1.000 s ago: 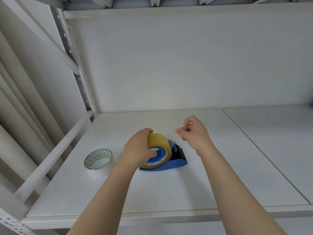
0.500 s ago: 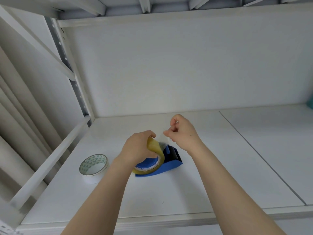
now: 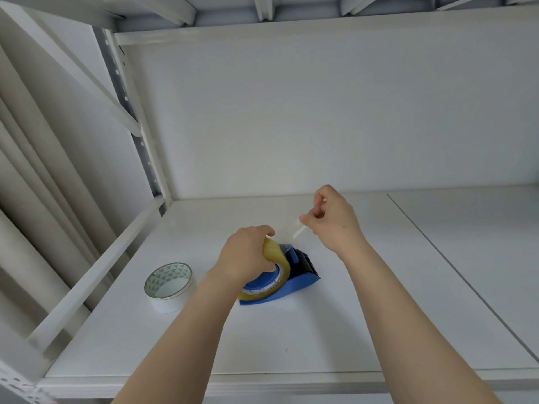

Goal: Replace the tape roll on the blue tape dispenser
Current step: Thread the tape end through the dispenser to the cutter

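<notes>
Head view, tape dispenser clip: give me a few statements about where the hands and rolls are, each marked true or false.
1. The left hand grips the yellowish tape roll seated on the blue tape dispenser. True.
2. The right hand rests flat on the shelf. False: it is raised above the dispenser, pinching a clear tape end.
3. A white roll lies on the shelf to the left of the dispenser. True.
4. The white roll touches the dispenser. False: bare shelf separates them.
5. The dispenser's toothed cutter end points towards the white roll. False: it faces right, away from it.
</notes>
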